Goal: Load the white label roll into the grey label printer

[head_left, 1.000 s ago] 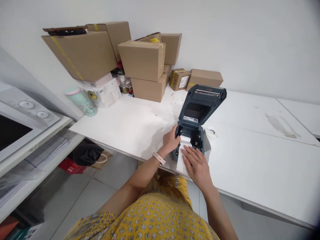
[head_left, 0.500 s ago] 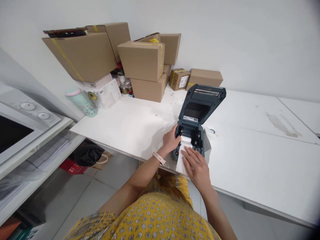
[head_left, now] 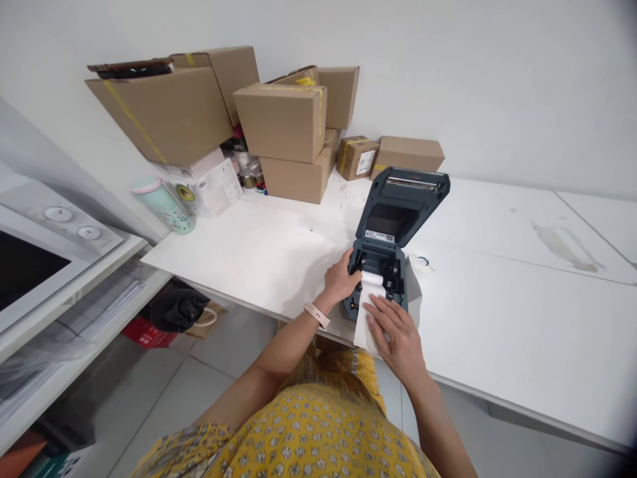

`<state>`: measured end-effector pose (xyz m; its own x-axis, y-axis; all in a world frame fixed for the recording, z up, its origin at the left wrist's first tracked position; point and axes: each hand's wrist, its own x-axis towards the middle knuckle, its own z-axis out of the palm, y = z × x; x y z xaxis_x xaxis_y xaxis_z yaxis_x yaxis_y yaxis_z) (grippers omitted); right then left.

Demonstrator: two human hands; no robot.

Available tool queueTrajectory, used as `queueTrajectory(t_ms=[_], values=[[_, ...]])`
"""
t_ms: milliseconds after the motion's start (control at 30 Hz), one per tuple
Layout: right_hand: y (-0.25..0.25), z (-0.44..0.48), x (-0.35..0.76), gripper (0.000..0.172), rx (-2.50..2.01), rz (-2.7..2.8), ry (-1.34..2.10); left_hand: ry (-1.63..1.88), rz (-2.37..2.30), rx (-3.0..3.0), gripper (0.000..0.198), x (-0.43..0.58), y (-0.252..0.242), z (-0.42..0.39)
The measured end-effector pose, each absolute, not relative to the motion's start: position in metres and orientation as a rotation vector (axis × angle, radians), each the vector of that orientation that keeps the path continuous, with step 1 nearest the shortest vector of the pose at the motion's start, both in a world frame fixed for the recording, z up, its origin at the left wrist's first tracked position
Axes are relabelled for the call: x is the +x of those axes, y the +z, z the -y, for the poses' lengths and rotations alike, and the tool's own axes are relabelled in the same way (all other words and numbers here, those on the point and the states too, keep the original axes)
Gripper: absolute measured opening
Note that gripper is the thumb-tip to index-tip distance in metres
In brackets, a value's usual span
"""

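A dark label printer (head_left: 401, 222) stands near the table's front edge with its lid raised. From its bay a strip of white label paper (head_left: 367, 325) runs forward and hangs over the front edge. My left hand (head_left: 342, 277), with a pink band at the wrist, grips the printer's left side, its thumb reaching over into the bay by the paper roll (head_left: 372, 279). On the strip lies my right hand (head_left: 395, 332), fingers stretched out flat and pressing on the paper. The left hand's fingers on the outer side are partly hidden.
A small white roll (head_left: 422, 261) lies right of the printer on the white table (head_left: 497, 318). Cardboard boxes (head_left: 281, 123) are stacked at the back left, near a mint tumbler (head_left: 164, 204). A white microwave (head_left: 60, 232) stands on a shelf at the left.
The paper strip and my right hand have shifted slightly to the right. My left thumb has moved a little right at the roll. The printer has stayed put.
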<state>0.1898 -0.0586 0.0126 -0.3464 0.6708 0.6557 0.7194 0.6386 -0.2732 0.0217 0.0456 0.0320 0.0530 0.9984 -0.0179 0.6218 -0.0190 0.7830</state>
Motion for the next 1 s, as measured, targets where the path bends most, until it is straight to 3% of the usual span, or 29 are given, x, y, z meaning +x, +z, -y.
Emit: queueTrajectory(t_ms=[633, 767, 867, 1000], values=[[0.013, 0.071, 0.194, 0.032, -1.109, 2.064, -0.053, 0.859, -1.46, 1.555, 0.075, 0.021, 0.026, -0.044], [0.048, 0.053, 0.213, 0.028, -1.115, 1.93, 0.074, 0.941, -1.279, 1.403, 0.098, 0.019, 0.018, -0.01], [0.09, 0.005, 0.234, 0.033, -1.172, 1.671, -0.088, 0.946, -1.243, 1.307, 0.11, 0.016, 0.012, 0.023], [0.144, -0.096, 0.247, 0.058, -1.362, 1.514, 0.067, 0.984, -1.221, 1.243, 0.119, 0.014, 0.007, 0.052]])
